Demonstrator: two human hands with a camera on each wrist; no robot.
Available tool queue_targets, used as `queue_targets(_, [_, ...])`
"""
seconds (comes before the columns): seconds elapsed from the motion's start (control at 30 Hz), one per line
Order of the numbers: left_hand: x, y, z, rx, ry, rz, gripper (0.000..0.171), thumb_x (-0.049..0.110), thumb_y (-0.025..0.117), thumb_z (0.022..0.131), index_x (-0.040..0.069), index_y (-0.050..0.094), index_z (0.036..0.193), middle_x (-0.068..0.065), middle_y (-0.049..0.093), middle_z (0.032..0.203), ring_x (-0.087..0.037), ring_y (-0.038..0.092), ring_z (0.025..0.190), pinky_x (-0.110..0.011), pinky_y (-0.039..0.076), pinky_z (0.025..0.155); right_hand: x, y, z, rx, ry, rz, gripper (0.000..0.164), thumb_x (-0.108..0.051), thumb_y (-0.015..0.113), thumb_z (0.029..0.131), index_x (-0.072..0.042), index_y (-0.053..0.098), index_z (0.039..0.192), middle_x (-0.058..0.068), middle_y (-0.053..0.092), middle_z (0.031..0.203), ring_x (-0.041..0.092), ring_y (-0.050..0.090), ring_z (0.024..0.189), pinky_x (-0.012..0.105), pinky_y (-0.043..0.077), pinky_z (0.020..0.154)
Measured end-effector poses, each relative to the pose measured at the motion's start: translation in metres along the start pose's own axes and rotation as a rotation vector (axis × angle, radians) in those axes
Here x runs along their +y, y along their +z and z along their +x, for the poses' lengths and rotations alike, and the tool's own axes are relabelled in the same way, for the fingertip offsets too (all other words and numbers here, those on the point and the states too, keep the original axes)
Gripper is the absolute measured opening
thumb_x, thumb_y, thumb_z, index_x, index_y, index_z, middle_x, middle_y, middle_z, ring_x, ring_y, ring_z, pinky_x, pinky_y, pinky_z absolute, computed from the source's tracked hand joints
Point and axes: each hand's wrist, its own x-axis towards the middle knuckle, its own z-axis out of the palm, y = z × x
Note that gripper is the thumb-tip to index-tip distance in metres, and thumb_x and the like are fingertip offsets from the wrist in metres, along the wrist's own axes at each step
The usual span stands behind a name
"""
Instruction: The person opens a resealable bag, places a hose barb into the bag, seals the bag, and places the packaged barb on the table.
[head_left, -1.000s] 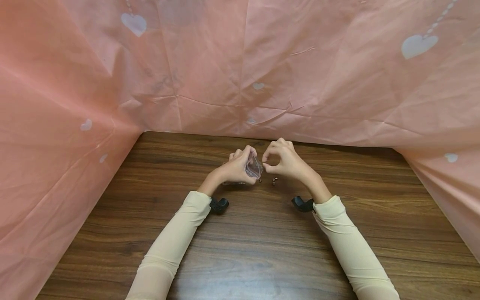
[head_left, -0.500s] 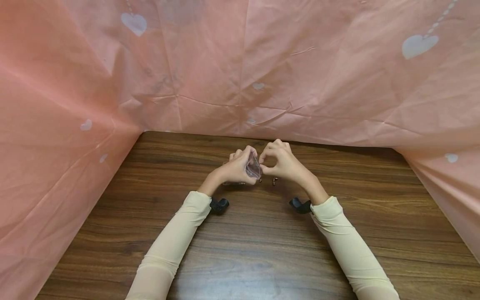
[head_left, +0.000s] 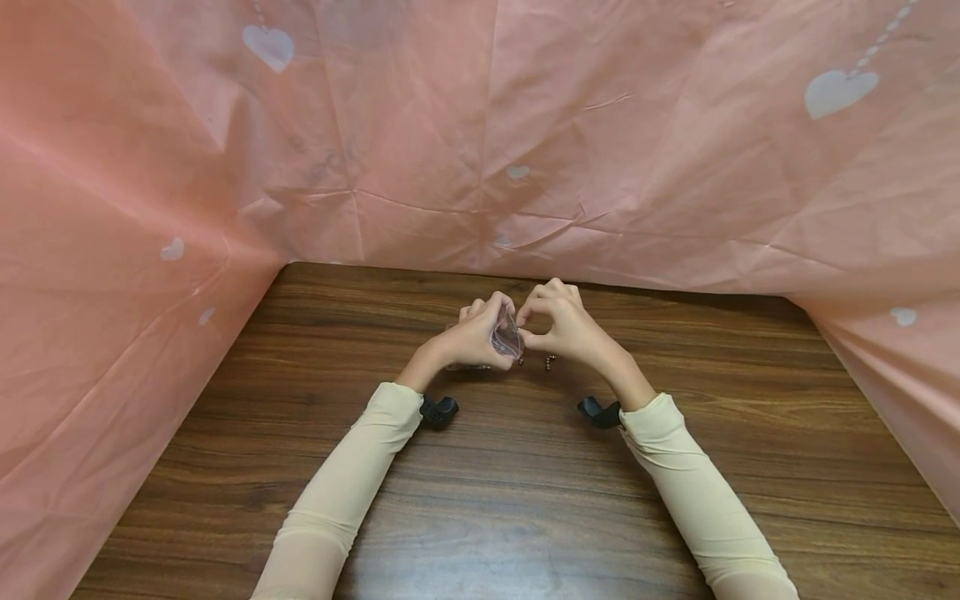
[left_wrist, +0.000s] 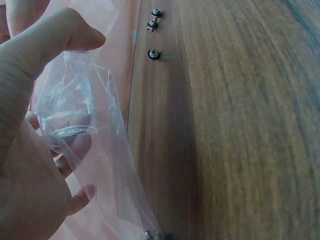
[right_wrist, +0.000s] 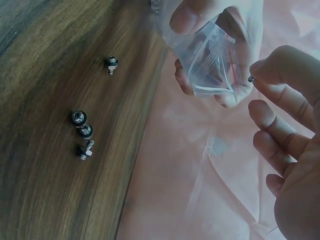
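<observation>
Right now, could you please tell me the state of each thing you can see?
Plastic zip bag: mouth open, held by the left hand.
Small metal part: pinched by the right hand, outside the bag.
Lone metal fitting: loose on the table.
Clustered metal fittings: loose on the table, close together.
Pink cloth: hanging, creased.

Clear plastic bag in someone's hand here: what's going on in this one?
A person's left grip holds a clear zip bag with its mouth open. The right grip pinches a small metal piece just outside that mouth. In the right wrist view, a lone piece and a small cluster of pieces lie on the wooden table. More seem to be at the bag's bottom, barely in view.
</observation>
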Motion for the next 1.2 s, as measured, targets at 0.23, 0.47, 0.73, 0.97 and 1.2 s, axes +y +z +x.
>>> queue_targets(0.23, [0.0005,-0.0004,0.0001,-0.006,0.001,-0.004,0.073,0.027,0.083,0.072,0.018,0.035,0.126,-0.002,0.053,0.108,-0.025,0.04,0.109,-0.047,0.026,0.101,0.0023,0.0022,0.0003,0.003,-0.003,-0.008,0.012,-0.009,0.081,0.077,-0.011,0.073,0.085,0.004,0.066,0.088,0.025,0.047,0.094,0.047,0.029,0.09])
queue_targets(0.47, [0.0002,0.0,0.0004,-0.008,-0.004,-0.007,0.073,0.026,0.083,0.072,0.018,0.035,0.126,-0.002,0.051,0.107,-0.024,0.04,0.108,-0.047,0.026,0.102,0.002,0.003,0.0004,-0.005,-0.002,0.006,0.012,-0.008,0.082,0.078,-0.01,0.074,0.086,0.004,0.067,0.088,0.024,0.047,0.094,0.048,0.028,0.092])
queue_targets(0.73, [0.0006,0.0002,0.0007,-0.014,-0.008,-0.006,0.072,0.026,0.083,0.072,0.019,0.035,0.125,-0.002,0.051,0.107,-0.024,0.039,0.108,-0.047,0.026,0.101,0.0017,0.0037,0.0001,-0.014,0.0,0.005,0.012,-0.008,0.083,0.078,-0.009,0.075,0.087,0.004,0.067,0.089,0.024,0.047,0.093,0.048,0.028,0.093])
queue_targets(0.97, [0.0006,0.0011,0.0012,-0.014,-0.003,-0.011,0.072,0.025,0.084,0.072,0.019,0.035,0.125,-0.001,0.051,0.106,-0.025,0.039,0.108,-0.047,0.026,0.1,0.0011,0.004,0.0006,-0.019,0.002,0.011,0.013,-0.008,0.082,0.078,-0.009,0.075,0.088,0.005,0.067,0.089,0.024,0.046,0.093,0.048,0.027,0.092])
queue_targets(1.2, [-0.0008,0.0022,0.0006,-0.012,0.0,-0.004,0.072,0.026,0.083,0.073,0.019,0.034,0.125,-0.001,0.051,0.106,-0.025,0.038,0.108,-0.046,0.026,0.099,0.0009,0.0035,0.0005,-0.027,0.008,0.015,0.014,-0.008,0.081,0.078,-0.009,0.075,0.09,0.004,0.067,0.09,0.023,0.046,0.093,0.048,0.027,0.093])
